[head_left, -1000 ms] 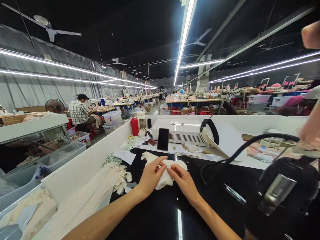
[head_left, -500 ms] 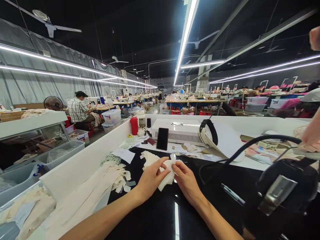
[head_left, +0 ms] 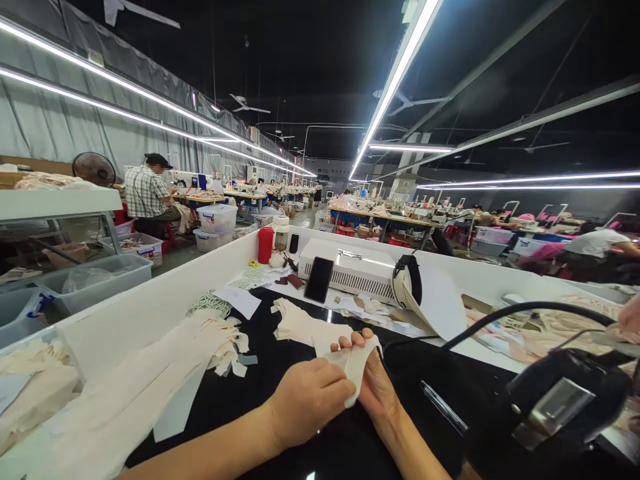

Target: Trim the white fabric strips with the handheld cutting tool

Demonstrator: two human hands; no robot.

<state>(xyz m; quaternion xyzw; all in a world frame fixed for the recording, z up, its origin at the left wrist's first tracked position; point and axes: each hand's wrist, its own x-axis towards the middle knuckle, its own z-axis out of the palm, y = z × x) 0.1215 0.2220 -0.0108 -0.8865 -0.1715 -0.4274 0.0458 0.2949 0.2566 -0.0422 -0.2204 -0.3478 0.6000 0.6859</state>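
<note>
A cream fabric piece [head_left: 361, 365] is stretched between my two hands above the black tabletop. My left hand [head_left: 311, 400] is closed in a pinch on its near end, knuckles facing me. My right hand [head_left: 376, 387] is behind the cloth and closed round its far side, with fingertips showing over the top edge. Some of that hand's palm is hidden by the fabric. Just beyond my hands lies more cream fabric [head_left: 303, 325] on the black tabletop [head_left: 280, 440]; whether it joins the held piece I cannot tell.
Long cream fabric strips [head_left: 145, 380] are heaped at the left. A phone [head_left: 319, 280] leans on a white box [head_left: 345, 267]. A pen [head_left: 444, 408] lies at the right, near a black device [head_left: 565, 393] with a cable. Another person's hand [head_left: 631, 317] shows at the right edge.
My left hand has turned over into a closed pinch, and my right hand has moved behind the fabric. The cloth now stretches taut between them. The view has tilted.
</note>
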